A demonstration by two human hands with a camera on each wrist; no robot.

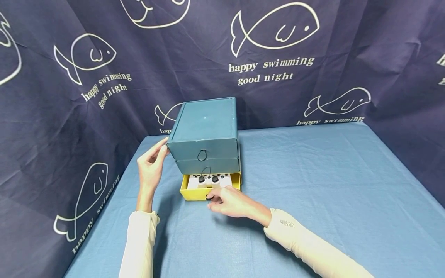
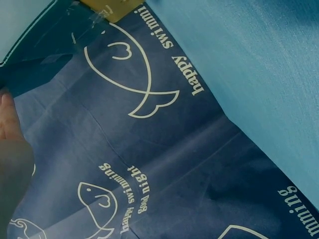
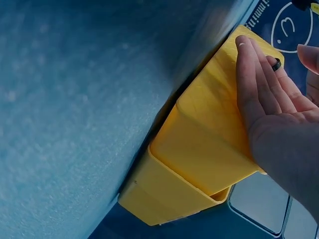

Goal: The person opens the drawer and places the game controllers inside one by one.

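A stack of drawers stands on the table, with two teal drawers (image 1: 205, 150) above a yellow drawer (image 1: 194, 194) pulled partway out. Inside the yellow drawer lies a white game controller (image 1: 208, 181) with black thumbsticks, partly hidden by the drawer front. My right hand (image 1: 229, 201) holds the black loop pull (image 3: 276, 64) on that front, a finger hooked in it, the others along the yellow front. My left hand (image 1: 151, 162) rests its fingertips on the left side of the upper teal drawer; in the left wrist view only part of the hand (image 2: 9, 122) shows.
A blue cloth (image 1: 313, 185) covers the table on both sides of the stack. Dark blue curtains (image 1: 194, 58) with white fish and lettering hang behind and to the left. The teal drawers carry black loops (image 1: 202, 155) too.
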